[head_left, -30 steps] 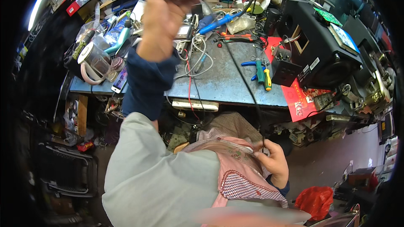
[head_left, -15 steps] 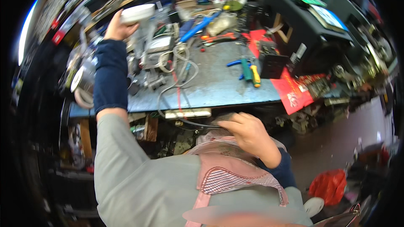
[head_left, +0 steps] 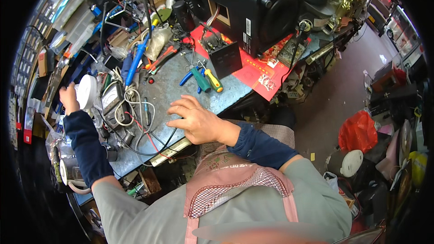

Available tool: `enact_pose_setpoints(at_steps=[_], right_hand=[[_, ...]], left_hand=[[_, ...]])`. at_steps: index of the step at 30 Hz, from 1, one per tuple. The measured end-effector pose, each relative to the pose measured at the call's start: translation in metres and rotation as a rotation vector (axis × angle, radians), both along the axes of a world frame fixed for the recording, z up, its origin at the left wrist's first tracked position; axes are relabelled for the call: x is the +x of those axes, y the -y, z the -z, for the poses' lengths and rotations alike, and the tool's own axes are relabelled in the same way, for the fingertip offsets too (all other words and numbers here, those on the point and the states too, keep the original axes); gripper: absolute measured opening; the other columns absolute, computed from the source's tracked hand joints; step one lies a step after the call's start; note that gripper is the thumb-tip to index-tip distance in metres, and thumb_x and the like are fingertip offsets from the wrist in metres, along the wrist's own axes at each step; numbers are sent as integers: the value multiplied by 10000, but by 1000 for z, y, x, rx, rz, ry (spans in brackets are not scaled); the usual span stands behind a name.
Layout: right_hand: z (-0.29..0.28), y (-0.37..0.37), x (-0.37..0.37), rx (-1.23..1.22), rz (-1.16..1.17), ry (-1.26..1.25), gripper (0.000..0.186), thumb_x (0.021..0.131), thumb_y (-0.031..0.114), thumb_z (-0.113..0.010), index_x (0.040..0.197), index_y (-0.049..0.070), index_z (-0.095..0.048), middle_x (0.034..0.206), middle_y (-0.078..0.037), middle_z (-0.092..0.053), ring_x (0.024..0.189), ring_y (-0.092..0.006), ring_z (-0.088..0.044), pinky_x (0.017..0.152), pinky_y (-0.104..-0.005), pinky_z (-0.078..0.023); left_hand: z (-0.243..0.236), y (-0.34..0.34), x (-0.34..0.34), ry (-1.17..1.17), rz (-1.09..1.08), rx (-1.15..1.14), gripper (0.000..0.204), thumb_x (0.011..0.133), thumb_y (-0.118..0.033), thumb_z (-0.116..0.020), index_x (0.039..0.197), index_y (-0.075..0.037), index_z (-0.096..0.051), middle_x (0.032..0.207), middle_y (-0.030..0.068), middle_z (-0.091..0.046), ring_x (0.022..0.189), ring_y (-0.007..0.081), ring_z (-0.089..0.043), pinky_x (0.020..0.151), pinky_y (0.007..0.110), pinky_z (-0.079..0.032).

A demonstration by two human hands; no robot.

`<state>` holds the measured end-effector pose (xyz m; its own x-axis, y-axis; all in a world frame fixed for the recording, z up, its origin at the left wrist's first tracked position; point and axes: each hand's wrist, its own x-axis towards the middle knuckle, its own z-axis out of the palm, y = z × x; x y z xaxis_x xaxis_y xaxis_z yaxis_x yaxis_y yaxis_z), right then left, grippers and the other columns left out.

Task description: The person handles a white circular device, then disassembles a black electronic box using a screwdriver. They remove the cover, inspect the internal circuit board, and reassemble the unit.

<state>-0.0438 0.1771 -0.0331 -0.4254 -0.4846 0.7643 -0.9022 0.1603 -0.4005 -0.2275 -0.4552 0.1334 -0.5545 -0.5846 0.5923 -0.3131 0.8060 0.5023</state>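
Observation:
At the left of the bench my left hand [head_left: 70, 98] is closed on the edge of a white round object [head_left: 87, 91], like a shallow tub or roll, held up on its side. Beside it lies a meter [head_left: 110, 98] with a pale face, with a tangled grey cable [head_left: 131, 94] next to it. My right hand [head_left: 192, 119] hovers over the front edge of the bench, fingers spread and apparently holding nothing. Under its fingers runs a dark cable [head_left: 168, 142]. Beyond it lie green-handled [head_left: 200, 80] and yellow-handled [head_left: 213, 80] tools.
A large black speaker box [head_left: 253, 13] stands at the back, with a black module [head_left: 224, 61] on red paper [head_left: 257, 74] before it. A blue pen-shaped tool [head_left: 138, 61] lies mid-bench [head_left: 165, 86]. A red plastic bag [head_left: 358, 131] sits on the floor at right.
The view has turned rightward. My left hand still has the white round object, now tipped on its side. My right hand has risen from my lap to the bench edge and spread its fingers.

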Motion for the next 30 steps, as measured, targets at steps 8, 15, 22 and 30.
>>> enact_pose_setpoints(at_steps=[8, 15, 22, 30], right_hand=[[3, -14, 0, -181, -14, 4, 380, 718, 5, -721, 1078, 109, -785, 1285, -127, -696, 1351, -392, -606, 1226, -643, -385], [83, -115, 54, -189, 235, 93, 309, 877, 343, -779, 1005, 61, -758, 1157, -145, -734, 1090, -381, -715, 1025, -597, -551], [174, -235, 144, 171, 1178, 525, 289, 816, 74, -736, 1102, 54, -766, 1207, -163, -722, 1142, -411, -672, 1020, -507, -549], [189, -307, 167, 10, 1682, 965, 749, 919, 453, -805, 1531, 69, -604, 1547, -287, -549, 1377, -503, -573, 1152, -540, -503]], left_hand=[[-32, -417, 202, 105, 1097, 92, 286, 977, -43, -783, 1258, 2, -764, 1194, 94, -788, 1056, 180, -738, 954, 315, -575], [68, -578, 236, 338, 1876, -242, 223, 861, -178, -809, 1043, -77, -730, 967, 102, -704, 828, 340, -715, 729, 457, -585], [172, -680, 184, 731, 2001, -739, 259, 877, -205, -772, 1078, -45, -736, 996, 173, -748, 907, 396, -761, 777, 495, -621], [211, -668, 148, 1135, 1773, -987, 396, 861, -267, -859, 1123, -13, -706, 1030, 188, -738, 963, 433, -749, 824, 531, -608]])
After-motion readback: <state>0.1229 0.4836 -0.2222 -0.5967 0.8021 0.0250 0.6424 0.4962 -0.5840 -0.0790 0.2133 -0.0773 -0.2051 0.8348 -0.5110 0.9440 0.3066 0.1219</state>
